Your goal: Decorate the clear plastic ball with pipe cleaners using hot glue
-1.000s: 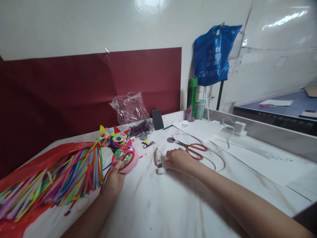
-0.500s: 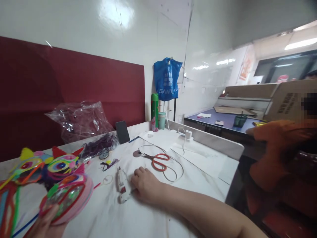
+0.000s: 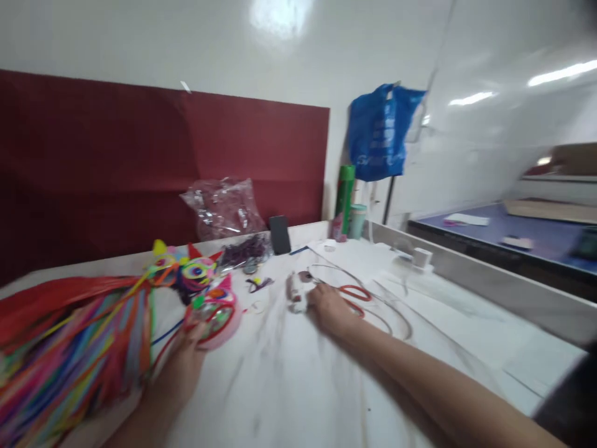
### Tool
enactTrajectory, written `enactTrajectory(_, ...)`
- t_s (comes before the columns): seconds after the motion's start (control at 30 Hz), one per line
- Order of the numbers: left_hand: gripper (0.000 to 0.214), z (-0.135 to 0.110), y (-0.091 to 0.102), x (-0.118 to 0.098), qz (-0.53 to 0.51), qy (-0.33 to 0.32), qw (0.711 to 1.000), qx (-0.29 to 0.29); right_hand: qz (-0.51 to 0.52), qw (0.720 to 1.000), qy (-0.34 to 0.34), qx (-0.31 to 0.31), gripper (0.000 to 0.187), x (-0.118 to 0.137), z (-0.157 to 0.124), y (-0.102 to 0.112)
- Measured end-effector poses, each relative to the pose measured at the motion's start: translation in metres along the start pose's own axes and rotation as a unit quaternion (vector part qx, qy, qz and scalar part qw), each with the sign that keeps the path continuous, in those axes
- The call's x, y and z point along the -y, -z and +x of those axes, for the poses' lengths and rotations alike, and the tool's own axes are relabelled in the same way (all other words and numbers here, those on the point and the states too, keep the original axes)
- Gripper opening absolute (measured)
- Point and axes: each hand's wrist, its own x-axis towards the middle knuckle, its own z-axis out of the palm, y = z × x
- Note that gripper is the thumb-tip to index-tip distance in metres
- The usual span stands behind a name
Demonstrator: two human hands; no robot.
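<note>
The picture is smeared by motion. My left hand (image 3: 180, 367) is closed from below on a pink round ornament (image 3: 213, 316) with a red-rimmed clear face, held just over the white table (image 3: 289, 386). A colourful craft head (image 3: 184, 272) with long bright strips (image 3: 69, 354) lies to the ornament's left. My right hand (image 3: 329, 308) rests on the table, its fingertips against a white glue gun (image 3: 296, 292). Its fingers are too blurred to read. Red-handled scissors (image 3: 355, 292) lie just beyond that hand.
At the back stand a crumpled clear bag (image 3: 224, 208), purple bits (image 3: 245, 252), a black phone (image 3: 280, 234), a green spray can (image 3: 344, 199) and a teal cup (image 3: 358, 221). A wire loop (image 3: 396, 314) and a white charger (image 3: 422, 258) lie to the right. A blue bag (image 3: 380, 134) hangs on the wall.
The view swung right, where a person in orange showed, then back left. My left hand still holds the ornament. My right hand stays by the glue gun.
</note>
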Motion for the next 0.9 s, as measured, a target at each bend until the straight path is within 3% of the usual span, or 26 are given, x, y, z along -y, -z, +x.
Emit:
enactTrajectory(0.17,0.064,-0.005,0.012,0.002,-0.009,0.016,0.999,0.026,0.022,0.999,-0.021,-0.011,0.02,-0.016,0.02,-0.015)
enactTrajectory(0.33,0.063,-0.003,0.015,0.006,-0.032,0.015,0.998,0.061,0.045,0.998,-0.029,-0.029,0.017,-0.019,0.022,-0.01)
enactTrajectory(0.43,0.06,-0.001,0.017,0.009,-0.027,0.024,0.997,0.064,0.086,0.995,-0.015,-0.055,0.023,-0.004,0.025,0.006)
enactTrajectory(0.53,0.062,-0.001,0.016,0.009,-0.039,0.028,0.996,0.082,0.178,0.98,0.038,-0.079,0.022,0.03,0.032,0.021)
enactTrajectory(0.6,0.064,-0.004,0.013,0.006,-0.048,0.022,0.994,0.093,0.425,0.899,0.05,-0.097,0.016,0.058,0.036,0.025)
enactTrajectory(0.73,0.076,-0.011,0.007,0.0,-0.041,0.018,0.994,0.103,0.524,0.847,0.018,-0.089,0.014,0.104,0.037,0.014)
enactTrajectory(0.83,0.081,-0.015,0.004,0.0,-0.014,0.017,0.994,0.11,0.576,0.814,-0.021,-0.075,0.025,0.12,0.032,-0.001)
enactTrajectory(0.9,0.084,-0.016,0.004,0.002,0.007,0.018,0.993,0.112,0.63,0.773,-0.05,-0.051,0.036,0.124,0.028,-0.008)
